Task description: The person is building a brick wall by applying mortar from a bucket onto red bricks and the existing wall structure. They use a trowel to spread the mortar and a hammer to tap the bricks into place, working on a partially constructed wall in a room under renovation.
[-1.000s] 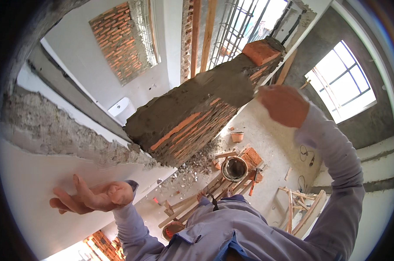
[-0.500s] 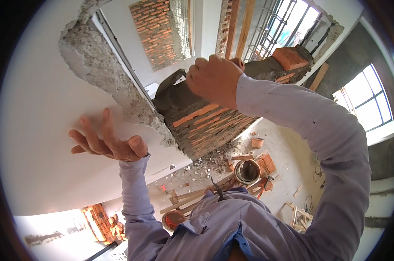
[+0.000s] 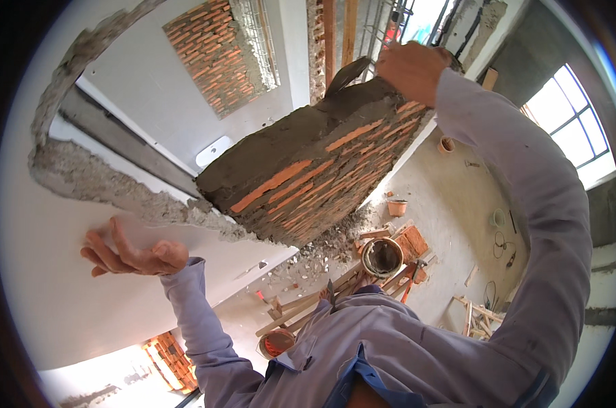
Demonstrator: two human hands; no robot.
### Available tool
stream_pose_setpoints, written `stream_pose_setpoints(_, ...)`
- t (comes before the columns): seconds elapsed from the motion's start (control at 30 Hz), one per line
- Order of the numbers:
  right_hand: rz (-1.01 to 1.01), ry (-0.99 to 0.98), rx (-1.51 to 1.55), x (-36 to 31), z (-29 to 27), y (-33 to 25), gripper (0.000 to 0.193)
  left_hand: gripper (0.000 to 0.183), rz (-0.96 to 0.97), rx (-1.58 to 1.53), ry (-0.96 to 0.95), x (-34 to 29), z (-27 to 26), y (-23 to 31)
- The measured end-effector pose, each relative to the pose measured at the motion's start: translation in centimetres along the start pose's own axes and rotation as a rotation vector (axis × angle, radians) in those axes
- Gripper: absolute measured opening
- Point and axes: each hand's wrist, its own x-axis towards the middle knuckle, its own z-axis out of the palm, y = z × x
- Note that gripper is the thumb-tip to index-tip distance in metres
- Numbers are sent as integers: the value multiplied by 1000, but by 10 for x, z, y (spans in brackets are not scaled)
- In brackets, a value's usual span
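My right hand (image 3: 411, 73) is closed around a trowel, whose handle is mostly hidden by the fingers. The trowel's dark blade (image 3: 348, 75) sticks out to the left, at the mortar on top of the brick wall. Grey wet mortar (image 3: 280, 139) coats the top of this low brick wall (image 3: 321, 183), and orange brick courses show on its side. My left hand (image 3: 134, 251) is empty, palm up with fingers spread and bent, in front of the white wall (image 3: 70, 299), below its broken edge.
Rough broken plaster (image 3: 117, 178) edges the white wall. Below stand a mortar bucket (image 3: 383, 257), another bucket (image 3: 278, 342) and a small orange pot (image 3: 397, 207). Planks (image 3: 308, 304) and rubble (image 3: 321, 248) lie by the wall's foot. Stacked bricks (image 3: 170, 360) stand at the lower left.
My right hand has moved with the trowel to the right and farther along the wall top, uncovering a smoother mortar layer. My left hand sits lower and farther left; the view has shifted.
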Motion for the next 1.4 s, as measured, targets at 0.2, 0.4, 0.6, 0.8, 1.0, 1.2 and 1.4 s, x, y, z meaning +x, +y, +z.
stream_pose_setpoints(0.2, 197, 440, 503, -107, 24, 2, 18, 70, -6, 46, -28, -1, -2, 2)
stream_pose_setpoints(0.4, 17, 208, 925, -126, 75, -161, 30, 68, 17, 30, -69, 4, -2, 8)
stream_pose_setpoints(0.6, 261, 346, 1019, -109, 182, -191, 25, 69, 33, 91, -74, 8, 1, 14)
stream_pose_setpoints(0.8, 572, 373, 1296, -212, 251, -181, 24, 71, 63, 129, -93, 10, 0, 8)
stream_pose_setpoints(1.0, 969, 65, 1383, -333, 342, -318, 23, 60, 17, -604, -94, -22, 2, 46)
stream_pose_setpoints(1.2, 1263, -78, 1307, -387, 427, -437, 15, 74, 43, -825, -1325, -192, -60, 243)
stream_pose_setpoints(1.4, 1361, -523, 1389, -403, 568, -536, 14, 38, -81, -1139, -2258, -408, -98, 357)
